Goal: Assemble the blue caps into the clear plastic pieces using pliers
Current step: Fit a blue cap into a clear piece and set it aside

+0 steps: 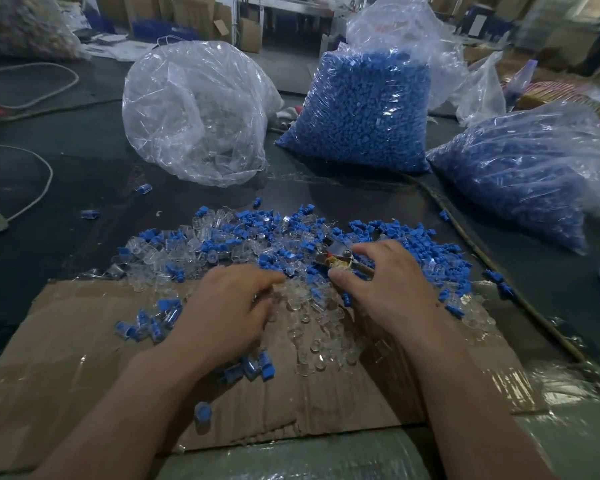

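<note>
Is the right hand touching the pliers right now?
Touching. The head view shows the right hand with thumb and fingers curled round the pliers.

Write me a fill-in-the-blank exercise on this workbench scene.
1. The hand gripping the pliers is the person's ____ one.
2. The bags of blue caps behind the loose pile number ____.
3. The bag of clear pieces stands to the ____ of them.
Missing words: right; two; left.
</note>
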